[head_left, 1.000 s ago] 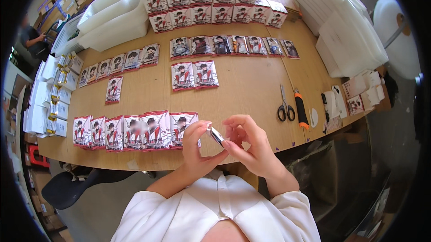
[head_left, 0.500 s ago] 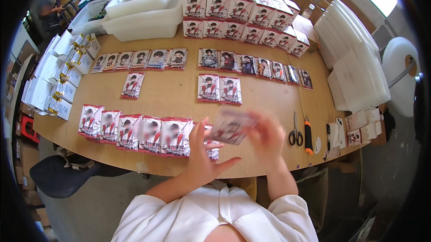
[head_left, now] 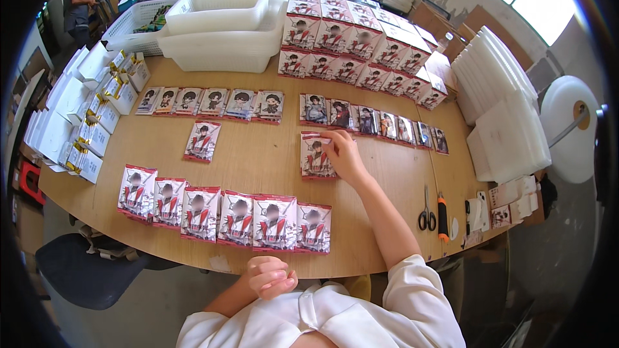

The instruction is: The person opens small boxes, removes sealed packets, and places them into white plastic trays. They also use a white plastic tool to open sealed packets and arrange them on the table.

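Note:
My right hand reaches to the middle of the table, fingers closed at the upper right corner of a red-and-white card packet with a printed figure. The hand hides part of that packet and what lies beneath the palm. Close to my body, by the table's front edge, my left hand is curled into a loose fist with nothing visible in it. Before it lies an overlapping row of similar packets. Another single packet lies left of centre.
Two rows of character packets, one of cartoon figures, one darker, cross the table. Behind stand stacked printed boxes and white plastic bins. White cartons line the left side; scissors and an orange-black tool lie right.
The packet held up between both hands is no longer in the air. My right hand moved forward to the middle packets; my left drew back and curled. The right-hand middle packet no longer shows.

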The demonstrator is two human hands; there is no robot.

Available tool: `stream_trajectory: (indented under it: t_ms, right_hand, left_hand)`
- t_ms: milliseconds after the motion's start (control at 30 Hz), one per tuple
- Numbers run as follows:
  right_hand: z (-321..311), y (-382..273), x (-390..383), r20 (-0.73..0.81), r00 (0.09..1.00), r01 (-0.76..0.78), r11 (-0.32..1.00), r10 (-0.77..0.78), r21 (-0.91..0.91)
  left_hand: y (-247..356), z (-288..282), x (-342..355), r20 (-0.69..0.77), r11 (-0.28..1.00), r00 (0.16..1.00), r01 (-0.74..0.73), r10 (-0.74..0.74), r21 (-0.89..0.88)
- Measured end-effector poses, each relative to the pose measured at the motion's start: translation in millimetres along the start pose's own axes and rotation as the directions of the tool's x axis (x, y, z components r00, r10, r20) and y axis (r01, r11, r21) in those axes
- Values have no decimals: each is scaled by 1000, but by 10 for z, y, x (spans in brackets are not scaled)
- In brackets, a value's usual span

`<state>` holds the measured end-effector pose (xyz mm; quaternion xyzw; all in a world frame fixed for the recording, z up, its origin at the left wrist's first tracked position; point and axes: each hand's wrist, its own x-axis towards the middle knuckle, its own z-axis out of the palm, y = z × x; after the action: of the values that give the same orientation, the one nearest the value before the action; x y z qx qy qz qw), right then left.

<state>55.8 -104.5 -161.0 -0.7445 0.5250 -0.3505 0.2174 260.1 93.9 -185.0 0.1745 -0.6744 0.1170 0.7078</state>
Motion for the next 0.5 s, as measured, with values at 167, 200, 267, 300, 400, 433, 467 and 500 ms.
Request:
stream_trajectory:
  t_ms: [167, 200, 267, 300, 400, 433, 467, 500]
  right_hand:
    - [69, -33, -119, -77, 954, 228, 871, -288, -435]
    - [75, 2, -139, -66, 963, 208, 878, -260, -431]
    - [39, -31, -164, 0, 964, 246, 888, -267, -389]
    - [-39, -173, -172, 56, 951, 305, 887, -305, -347]
    - [-176, -351, -251, 236, 913, 402, 830, -333, -385]
    - [-194, -366, -275, 298, 899, 426, 801, -321, -422]
    - [-202, -344, -285, 305, 898, 427, 793, -317, -433]
    - [-193, -296, -287, 313, 897, 429, 786, -313, -445]
  left_hand:
    - [3, 28, 64, 20, 994, 996, 87, -86, -71]
    - [10, 47, 53, 14, 992, 996, 89, -88, -92]
    - [8, 59, 24, 14, 989, 996, 89, -88, -120]
    - [7, 49, 12, 18, 989, 996, 87, -85, -122]
    - [25, 14, 7, 35, 983, 992, 125, -122, -132]
    - [31, 6, 9, 43, 980, 989, 146, -141, -135]
    - [37, 13, 9, 41, 978, 987, 157, -153, -139]
    - [40, 28, 1, 39, 975, 986, 169, -165, -142]
